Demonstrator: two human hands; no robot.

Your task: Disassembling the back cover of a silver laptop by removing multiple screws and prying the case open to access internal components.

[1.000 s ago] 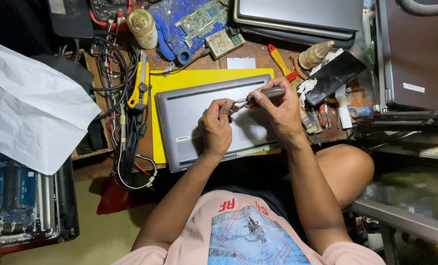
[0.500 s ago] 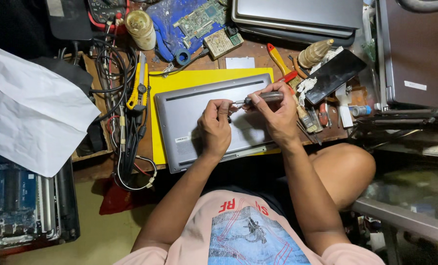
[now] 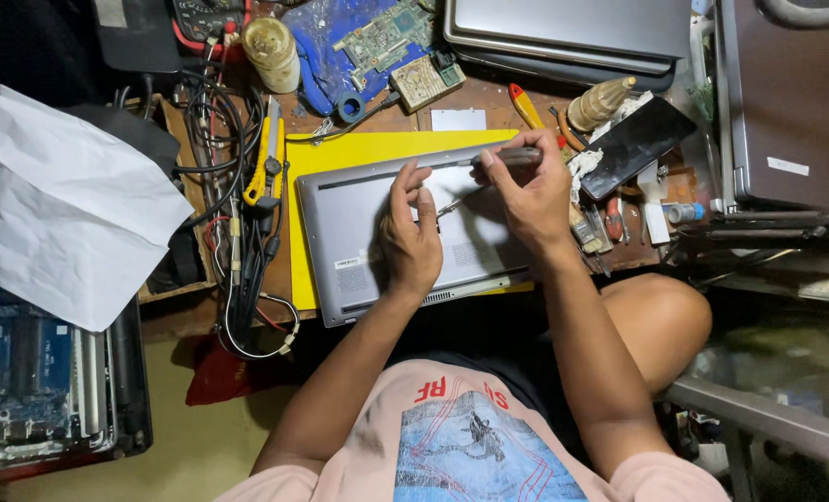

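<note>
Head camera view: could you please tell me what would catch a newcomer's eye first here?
At centre, a grey laptop lies bottom-up on a yellow mat, with the left hand steadying it while the right hand works a screwdriver over it. To the left lies a large crumpled white sheet, and a bare green circuit board sits on blue plastic at the top.

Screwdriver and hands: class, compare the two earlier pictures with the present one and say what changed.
Little changed. The right hand keeps gripping the screwdriver, tip angled down at the upturned laptop; the left hand stays at the tip. Laptop, yellow mat and clutter stayed put.
</note>
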